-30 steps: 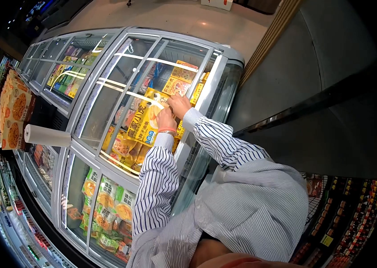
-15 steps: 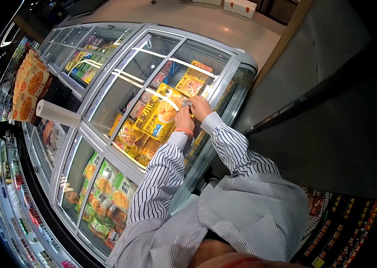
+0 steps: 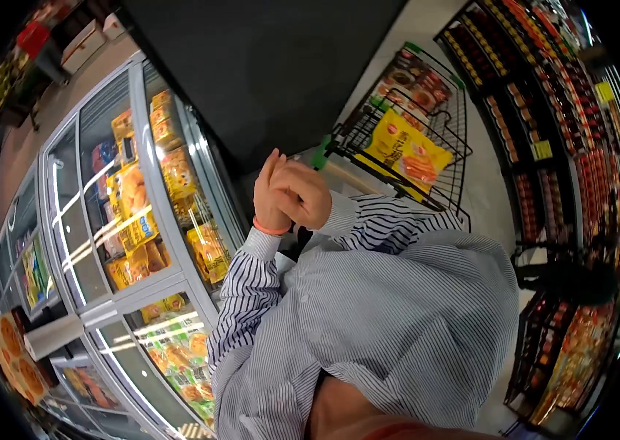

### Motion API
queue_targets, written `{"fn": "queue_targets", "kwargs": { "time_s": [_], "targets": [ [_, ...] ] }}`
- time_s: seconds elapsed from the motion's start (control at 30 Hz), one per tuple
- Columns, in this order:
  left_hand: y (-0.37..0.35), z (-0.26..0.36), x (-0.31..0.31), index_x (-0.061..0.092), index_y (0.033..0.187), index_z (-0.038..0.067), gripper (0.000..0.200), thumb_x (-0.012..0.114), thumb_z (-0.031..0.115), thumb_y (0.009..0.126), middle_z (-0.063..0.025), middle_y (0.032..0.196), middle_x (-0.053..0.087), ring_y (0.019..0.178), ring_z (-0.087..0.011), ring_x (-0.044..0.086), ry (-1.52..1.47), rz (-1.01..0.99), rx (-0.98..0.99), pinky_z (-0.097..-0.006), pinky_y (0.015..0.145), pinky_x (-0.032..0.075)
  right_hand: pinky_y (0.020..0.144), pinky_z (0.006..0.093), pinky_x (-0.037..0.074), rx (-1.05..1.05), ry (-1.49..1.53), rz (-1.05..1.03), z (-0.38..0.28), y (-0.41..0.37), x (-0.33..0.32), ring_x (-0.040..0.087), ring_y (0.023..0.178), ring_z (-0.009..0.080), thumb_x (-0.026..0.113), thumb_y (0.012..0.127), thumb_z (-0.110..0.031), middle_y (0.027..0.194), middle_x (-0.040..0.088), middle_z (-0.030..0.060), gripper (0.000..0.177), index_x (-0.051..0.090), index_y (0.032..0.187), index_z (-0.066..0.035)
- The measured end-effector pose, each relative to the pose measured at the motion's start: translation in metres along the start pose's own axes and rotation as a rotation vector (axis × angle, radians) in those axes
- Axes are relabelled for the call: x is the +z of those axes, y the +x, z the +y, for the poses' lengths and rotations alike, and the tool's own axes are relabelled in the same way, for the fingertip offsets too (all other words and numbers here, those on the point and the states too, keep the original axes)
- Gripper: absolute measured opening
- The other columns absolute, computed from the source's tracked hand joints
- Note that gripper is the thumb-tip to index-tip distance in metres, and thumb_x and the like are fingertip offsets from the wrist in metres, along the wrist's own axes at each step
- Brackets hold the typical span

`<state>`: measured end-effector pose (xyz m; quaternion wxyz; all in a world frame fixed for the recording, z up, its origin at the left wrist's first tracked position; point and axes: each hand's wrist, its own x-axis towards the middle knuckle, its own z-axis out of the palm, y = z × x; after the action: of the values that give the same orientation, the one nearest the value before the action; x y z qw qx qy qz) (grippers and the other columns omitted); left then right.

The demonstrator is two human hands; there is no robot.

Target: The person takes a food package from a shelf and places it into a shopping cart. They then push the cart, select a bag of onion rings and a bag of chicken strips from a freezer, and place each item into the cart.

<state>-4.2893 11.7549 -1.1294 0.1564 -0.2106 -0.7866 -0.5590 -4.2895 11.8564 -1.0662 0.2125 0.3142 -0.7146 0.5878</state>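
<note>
My left hand (image 3: 271, 192), with an orange band at its wrist, is raised in front of my chest, its visible fingers stretched out. Against it rests my right hand (image 3: 305, 193), its fingers curled in and partly hidden; no item shows in either hand. Just beyond them, to the right, stands a black wire shopping cart (image 3: 464, 128) with a green-ended handle. It holds a yellow food bag (image 3: 407, 152) and a dark red-brown package (image 3: 416, 84). Yellow bags (image 3: 134, 194) lie in the glass-topped freezer (image 3: 170, 213) at my left.
A dark panel (image 3: 251, 66) rises between the freezer and the cart. Stocked shelves (image 3: 545, 110) line the right side. A paper roll (image 3: 53, 335) lies at the freezer's left, near boxes with pizza pictures (image 3: 13, 352). A person in red (image 3: 33, 40) is far off at the top left.
The view has swung right, bringing the cart and shelves into sight. Both my hands have left the yellow bag at the freezer and come together before my chest.
</note>
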Motion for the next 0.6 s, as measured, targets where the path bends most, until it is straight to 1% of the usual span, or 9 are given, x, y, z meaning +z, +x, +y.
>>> {"fn": "queue_targets", "kwargs": {
  "time_s": [0.03, 0.07, 0.1, 0.13, 0.2, 0.27, 0.4, 0.5, 0.6],
  "targets": [
    [-0.008, 0.011, 0.019, 0.056, 0.099, 0.003, 0.025, 0.056, 0.018, 0.080, -0.0117, 0.105, 0.057, 0.097, -0.0280, 0.055, 0.079, -0.074, 0.074, -0.0395, 0.096, 0.038, 0.062, 0.0332, 0.043, 0.015, -0.185, -0.028, -0.006, -0.027, -0.026, 0.054, 0.073, 0.0259, 0.064, 0.075, -0.011, 0.083, 0.057, 0.0088, 0.017, 0.056, 0.088, -0.002],
    [-0.016, 0.011, 0.037, 0.055, 0.103, 0.003, 0.029, 0.058, 0.019, 0.079, -0.0123, 0.112, 0.055, 0.101, -0.0299, 0.053, 0.203, -0.158, 0.170, -0.0394, 0.095, 0.038, 0.066, 0.0339, 0.044, 0.123, -0.358, -0.051, -0.013, -0.052, -0.051, 0.053, 0.079, 0.0269, 0.065, 0.074, -0.013, 0.089, 0.057, 0.0098, 0.024, 0.055, 0.094, -0.003],
    [-0.025, 0.015, 0.055, 0.052, 0.113, 0.003, 0.041, 0.061, 0.019, 0.076, -0.0126, 0.126, 0.046, 0.111, -0.0330, 0.048, 0.226, -0.210, 0.263, -0.0417, 0.095, 0.035, 0.069, 0.0345, 0.044, 0.233, -0.520, -0.073, -0.020, -0.077, -0.073, 0.053, 0.085, 0.0280, 0.066, 0.074, -0.016, 0.095, 0.056, 0.0109, 0.032, 0.053, 0.100, -0.004],
    [-0.030, 0.020, 0.068, 0.049, 0.117, 0.004, 0.051, 0.066, 0.022, 0.072, -0.0121, 0.129, 0.044, 0.119, -0.0313, 0.041, 0.301, -0.368, 0.304, -0.0442, 0.098, 0.031, 0.073, 0.0352, 0.044, 0.352, -0.675, -0.100, -0.026, -0.102, -0.094, 0.053, 0.091, 0.0290, 0.067, 0.074, -0.018, 0.101, 0.056, 0.0119, 0.039, 0.052, 0.107, -0.004],
    [-0.036, 0.030, 0.095, 0.046, 0.123, 0.007, 0.064, 0.069, 0.025, 0.067, -0.0113, 0.129, 0.044, 0.120, -0.0288, 0.040, 0.345, -0.551, 0.364, -0.0446, 0.101, 0.027, 0.085, 0.0391, 0.041, 0.539, -0.861, -0.058, -0.031, -0.157, -0.133, 0.046, 0.108, 0.0314, 0.070, 0.072, -0.024, 0.118, 0.048, 0.0127, 0.057, 0.045, 0.120, -0.010],
    [-0.042, 0.033, 0.120, 0.045, 0.124, 0.007, 0.066, 0.070, 0.026, 0.066, -0.0104, 0.128, 0.044, 0.120, -0.0281, 0.040, 0.386, -0.652, 0.359, -0.0448, 0.101, 0.026, 0.096, 0.0453, 0.032, 0.733, -0.967, -0.032, -0.042, -0.202, -0.159, 0.040, 0.115, 0.0324, 0.070, 0.070, -0.025, 0.122, 0.044, 0.0120, 0.059, 0.043, 0.121, -0.010],
    [-0.039, 0.015, 0.157, 0.045, 0.122, 0.008, 0.066, 0.071, 0.025, 0.064, -0.0078, 0.123, 0.047, 0.115, -0.0257, 0.042, 0.522, -0.786, 0.446, -0.0443, 0.099, 0.028, 0.101, 0.0495, 0.023, 0.805, -1.143, -0.024, -0.030, -0.238, -0.170, 0.037, 0.118, 0.0296, 0.072, 0.067, -0.023, 0.123, 0.043, 0.0101, 0.059, 0.045, 0.119, -0.012],
    [-0.032, 0.005, 0.192, 0.046, 0.121, 0.011, 0.065, 0.072, 0.024, 0.063, -0.0055, 0.118, 0.050, 0.113, -0.0239, 0.044, 0.451, -0.956, 0.391, -0.0427, 0.097, 0.030, 0.101, 0.0523, 0.020, 0.900, -1.167, 0.055, -0.030, -0.227, -0.191, 0.037, 0.120, 0.0258, 0.073, 0.064, -0.024, 0.123, 0.044, 0.0074, 0.062, 0.047, 0.119, -0.016],
    [-0.016, 0.010, 0.220, 0.047, 0.120, 0.013, 0.065, 0.073, 0.024, 0.062, -0.0057, 0.118, 0.052, 0.116, -0.0243, 0.043, 0.611, -1.278, 0.275, -0.0408, 0.096, 0.032, 0.101, 0.0508, 0.020, 1.225, -1.139, -0.354, 0.003, -0.260, -0.211, 0.037, 0.120, 0.0249, 0.072, 0.065, -0.026, 0.124, 0.044, 0.0091, 0.062, 0.047, 0.120, -0.016]
  ]
}}
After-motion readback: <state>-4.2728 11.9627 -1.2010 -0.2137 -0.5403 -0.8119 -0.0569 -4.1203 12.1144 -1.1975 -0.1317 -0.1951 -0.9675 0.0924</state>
